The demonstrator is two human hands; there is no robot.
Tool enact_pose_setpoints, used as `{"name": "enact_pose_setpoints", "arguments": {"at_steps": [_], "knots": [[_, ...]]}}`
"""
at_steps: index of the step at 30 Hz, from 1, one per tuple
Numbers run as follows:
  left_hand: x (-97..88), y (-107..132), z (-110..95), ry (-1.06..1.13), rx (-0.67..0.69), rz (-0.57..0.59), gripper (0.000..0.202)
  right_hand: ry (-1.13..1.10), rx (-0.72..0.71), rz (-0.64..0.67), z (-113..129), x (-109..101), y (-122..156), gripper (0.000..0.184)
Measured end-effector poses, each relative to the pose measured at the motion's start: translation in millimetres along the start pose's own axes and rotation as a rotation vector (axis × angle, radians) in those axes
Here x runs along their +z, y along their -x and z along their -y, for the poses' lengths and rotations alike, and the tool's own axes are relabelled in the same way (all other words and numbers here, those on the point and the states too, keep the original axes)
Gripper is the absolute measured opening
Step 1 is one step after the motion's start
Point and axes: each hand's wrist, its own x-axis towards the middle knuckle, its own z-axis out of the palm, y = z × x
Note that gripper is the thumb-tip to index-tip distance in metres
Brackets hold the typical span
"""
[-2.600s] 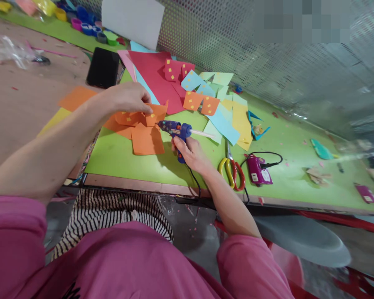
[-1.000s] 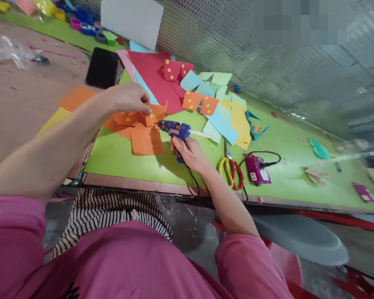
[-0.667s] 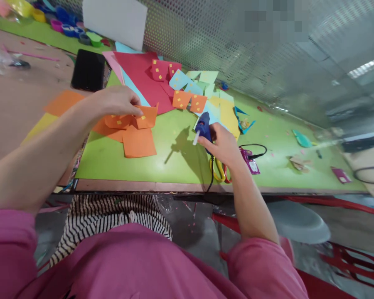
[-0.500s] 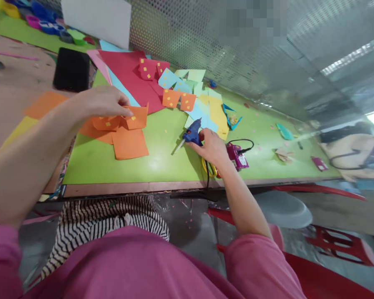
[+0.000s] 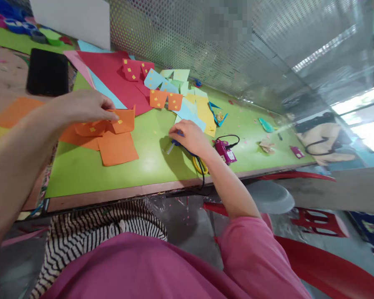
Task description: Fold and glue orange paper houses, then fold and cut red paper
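My left hand [image 5: 87,106] is closed in a pinch on an orange paper piece [image 5: 123,121] dotted with small yellow squares, on top of other orange sheets [image 5: 116,147]. My right hand [image 5: 190,136] lies curled over the blue glue gun [image 5: 173,144], which rests on the green table [image 5: 149,162]; only its clear glue stick and a bit of blue body show from under the fingers. Its black cord runs down over the table's front edge.
Red, blue, yellow and pale green paper pieces [image 5: 162,89] lie behind. Yellow-handled scissors [image 5: 200,165] and a magenta device [image 5: 225,150] sit right of my hand. A black tablet [image 5: 47,71] lies far left. Perforated metal mesh [image 5: 180,37] backs the table. Red plastic chairs stand below right.
My right hand pulled the glue gun away from the orange paper, swung it rightward and laid it down on the table. The left hand kept its pinch. My head turned right.
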Motion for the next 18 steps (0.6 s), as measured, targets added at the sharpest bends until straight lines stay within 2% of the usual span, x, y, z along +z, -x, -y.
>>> {"name": "enact_pose_setpoints", "arguments": {"at_steps": [6, 11, 18], "knots": [[4.1, -1, 5, 0.047, 0.013, -0.014, 0.03, -0.033, -0.08, 0.093, 8, 16, -46, 0.011], [7.4, -5, 8, 0.067, 0.027, -0.055, 0.03, -0.062, -0.122, 0.166, 10, 17, -55, 0.012], [6.5, -5, 8, 0.057, 0.054, -0.04, 0.028, -0.106, -0.027, 0.254, 13, 16, -67, 0.006]]}}
